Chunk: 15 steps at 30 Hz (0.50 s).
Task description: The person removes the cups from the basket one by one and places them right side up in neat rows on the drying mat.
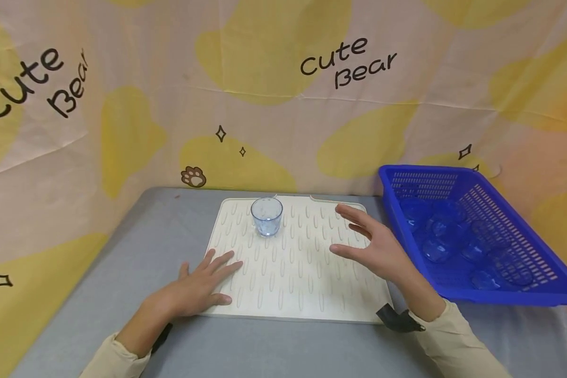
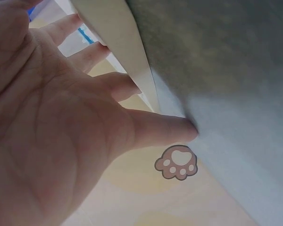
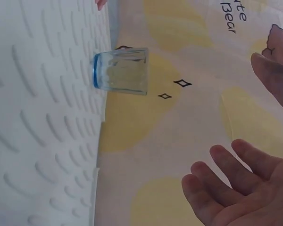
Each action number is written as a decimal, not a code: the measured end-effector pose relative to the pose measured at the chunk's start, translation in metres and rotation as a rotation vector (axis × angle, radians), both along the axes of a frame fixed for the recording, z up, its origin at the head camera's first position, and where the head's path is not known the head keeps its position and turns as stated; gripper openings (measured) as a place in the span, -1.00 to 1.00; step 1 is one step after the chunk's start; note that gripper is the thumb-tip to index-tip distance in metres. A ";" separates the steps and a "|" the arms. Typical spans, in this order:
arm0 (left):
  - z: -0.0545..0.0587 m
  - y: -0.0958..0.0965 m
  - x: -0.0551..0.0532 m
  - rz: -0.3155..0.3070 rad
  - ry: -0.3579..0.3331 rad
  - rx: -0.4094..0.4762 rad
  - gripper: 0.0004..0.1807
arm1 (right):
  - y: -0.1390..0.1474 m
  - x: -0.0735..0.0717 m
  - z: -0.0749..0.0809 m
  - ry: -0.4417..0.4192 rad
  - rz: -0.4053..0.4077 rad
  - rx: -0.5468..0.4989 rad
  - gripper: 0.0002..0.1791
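Note:
A clear bluish drinking glass (image 1: 266, 218) stands upright near the back left of a white ridged drying mat (image 1: 293, 273). My left hand (image 1: 198, 286) rests with spread fingers on the mat's left edge; in the left wrist view its thumb (image 2: 165, 129) reaches toward the grey tabletop. Over the mat's right side hovers my right hand (image 1: 375, 247), thumb apart from the fingers and nothing between them. The right wrist view shows the same glass (image 3: 122, 70) apart from the right hand (image 3: 245, 183).
A blue plastic basket (image 1: 406, 247) stands right of the mat, with several clear glasses (image 1: 437, 247) inside. The grey table (image 1: 123, 252) runs back to a patterned cloth (image 1: 264, 121) hanging behind it.

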<state>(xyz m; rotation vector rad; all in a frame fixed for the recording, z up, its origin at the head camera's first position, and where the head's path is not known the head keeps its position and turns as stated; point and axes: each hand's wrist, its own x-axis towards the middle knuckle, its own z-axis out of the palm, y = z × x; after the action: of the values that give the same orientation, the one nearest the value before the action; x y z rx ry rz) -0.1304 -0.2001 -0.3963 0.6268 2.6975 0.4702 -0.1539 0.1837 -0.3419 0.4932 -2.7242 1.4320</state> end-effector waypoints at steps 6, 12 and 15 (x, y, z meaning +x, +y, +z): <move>0.003 -0.002 -0.001 0.015 -0.001 -0.011 -0.18 | 0.018 0.014 0.003 0.015 -0.022 0.072 -0.10; 0.002 -0.001 -0.001 0.000 0.005 -0.007 -0.17 | 0.046 0.032 0.007 0.008 -0.067 0.129 -0.15; 0.001 0.000 -0.001 -0.002 -0.003 -0.020 -0.17 | 0.064 0.040 0.008 0.032 -0.079 0.166 -0.19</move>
<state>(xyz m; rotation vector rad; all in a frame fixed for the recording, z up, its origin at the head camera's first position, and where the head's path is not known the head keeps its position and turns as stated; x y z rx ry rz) -0.1318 -0.1999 -0.3958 0.6228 2.6953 0.4431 -0.1137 0.2480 -0.3340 0.4046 -2.8162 1.1770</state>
